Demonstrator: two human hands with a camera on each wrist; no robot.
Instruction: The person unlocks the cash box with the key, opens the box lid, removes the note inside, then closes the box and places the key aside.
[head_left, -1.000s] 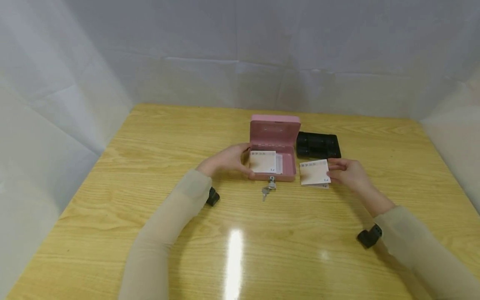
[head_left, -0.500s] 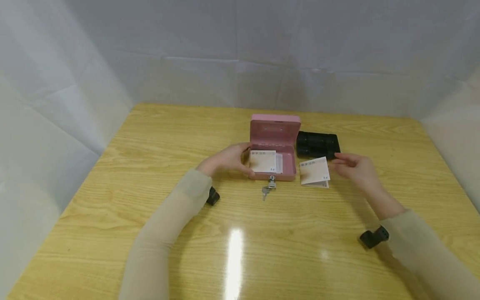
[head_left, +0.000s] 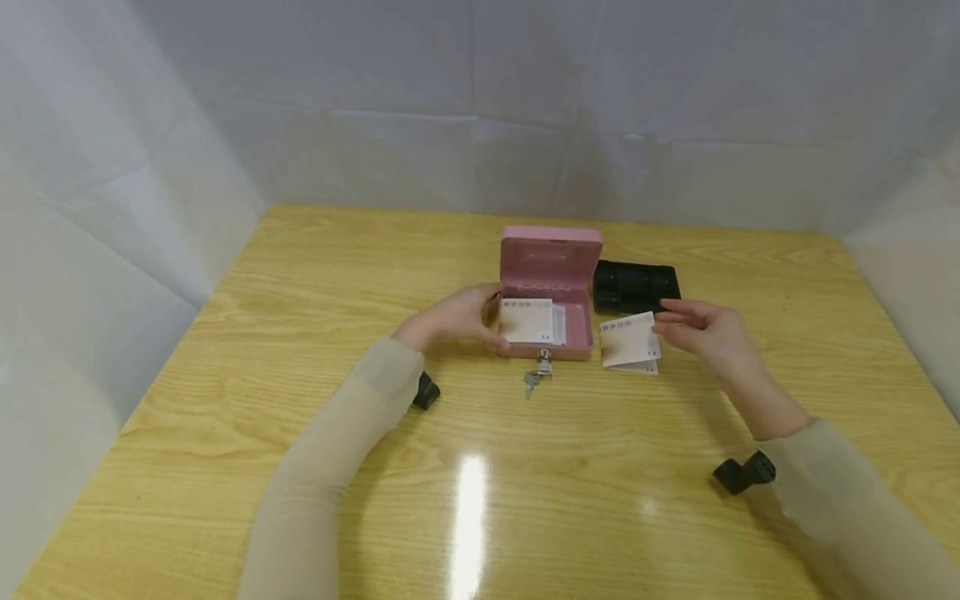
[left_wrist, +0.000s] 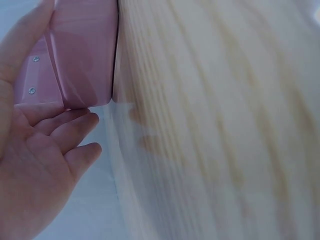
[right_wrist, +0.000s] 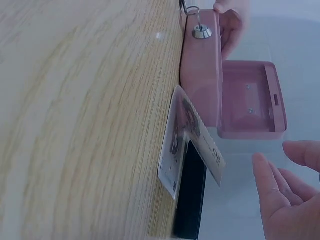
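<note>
On the wooden worktop [head_left: 300, 467], nearest the person, a key [head_left: 534, 382] hangs from the lock of the open pink cash box [head_left: 550, 293]. The left hand [head_left: 450, 321] steadies the box's left side, fingers relaxed and flat against its wall. The right hand [head_left: 708, 337] hovers just right of the loose banknotes [head_left: 630, 342], fingers straight and slightly apart, holding nothing; the top note lifts at one edge. These notes look light, thin and floppy, likely to slide on the glossy wood, so pinching the raised edge seems best. More banknotes [head_left: 527, 322] lie inside the box. A black coin tray [head_left: 636, 287] sits behind.
</note>
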